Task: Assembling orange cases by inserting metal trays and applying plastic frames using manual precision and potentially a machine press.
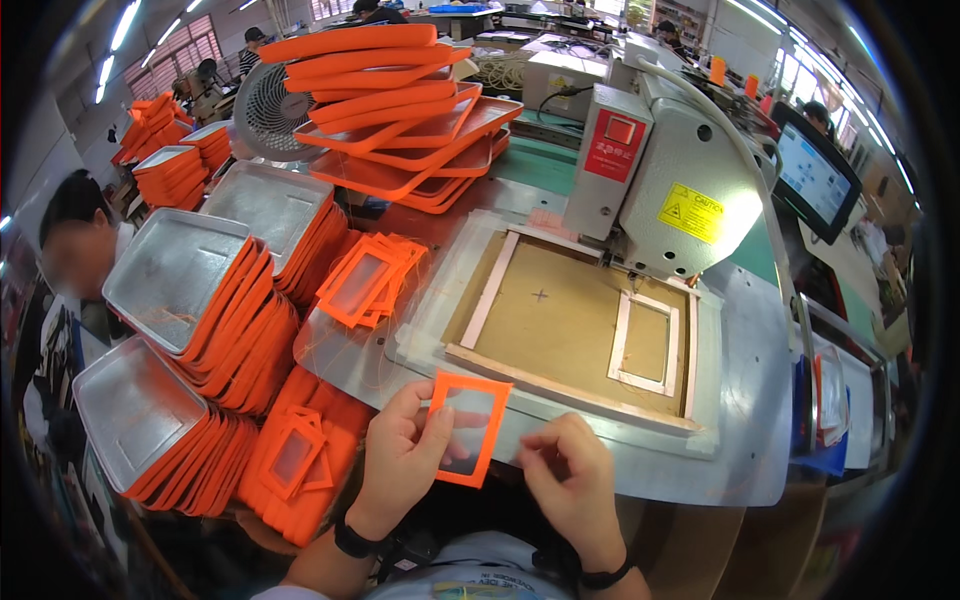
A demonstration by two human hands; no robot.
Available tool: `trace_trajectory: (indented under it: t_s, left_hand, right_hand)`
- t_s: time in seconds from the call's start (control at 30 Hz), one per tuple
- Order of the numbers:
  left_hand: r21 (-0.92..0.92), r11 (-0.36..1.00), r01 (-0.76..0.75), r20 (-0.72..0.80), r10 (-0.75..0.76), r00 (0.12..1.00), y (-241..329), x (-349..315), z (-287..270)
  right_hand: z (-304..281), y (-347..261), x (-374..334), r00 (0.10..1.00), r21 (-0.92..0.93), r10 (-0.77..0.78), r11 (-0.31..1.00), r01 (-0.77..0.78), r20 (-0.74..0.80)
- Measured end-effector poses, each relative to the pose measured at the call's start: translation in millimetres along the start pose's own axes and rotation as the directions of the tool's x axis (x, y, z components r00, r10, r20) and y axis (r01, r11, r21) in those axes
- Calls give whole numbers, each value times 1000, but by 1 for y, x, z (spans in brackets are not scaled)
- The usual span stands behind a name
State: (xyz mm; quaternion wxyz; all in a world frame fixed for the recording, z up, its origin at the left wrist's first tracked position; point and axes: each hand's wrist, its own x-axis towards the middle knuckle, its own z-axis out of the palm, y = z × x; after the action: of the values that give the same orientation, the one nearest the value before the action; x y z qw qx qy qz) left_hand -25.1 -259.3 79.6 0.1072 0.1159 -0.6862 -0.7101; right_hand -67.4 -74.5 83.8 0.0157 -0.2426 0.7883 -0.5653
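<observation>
My left hand (415,440) grips an orange-bordered clear plastic window piece (494,432) by its left side, thumb in front and fingers visible through the clear middle. Just right of it is my right hand (570,475), its fingers curled and the thumb pressed to the index finger; whether anything small is pinched there I cannot make out. Beyond both hands lies a sewing template (530,320), a tan board with pale strips and a small rectangular frame at its right. The head of a sewing machine (680,190) stands over its far right part.
Similar orange window pieces (365,280) lie left of the template, with loose threads. Stacks of grey panels with orange edges (180,280) fill the left side, and another tall orange stack (390,120) rises at the back. A touchscreen (815,175) is at right; a person sits at far left.
</observation>
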Motion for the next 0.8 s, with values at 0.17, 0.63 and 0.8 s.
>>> trace_trajectory:
  t_s: [0.17, 0.63, 0.8]
  left_hand:
    - [113, 990, -79, 15, 78, 997, 4, -13, 13]
    - [618, 386, -685, 400, 596, 696, 12, -23, 23]
    - [330, 888, -321, 139, 291, 947, 6, -25, 22]
  right_hand:
    - [-2, 4, 17, 992, -37, -23, 999, 18, -127]
    - [-4, 10, 12, 981, 15, 23, 1000, -20, -192]
    - [-15, 15, 10, 945, -16, -6, 1000, 1, -328]
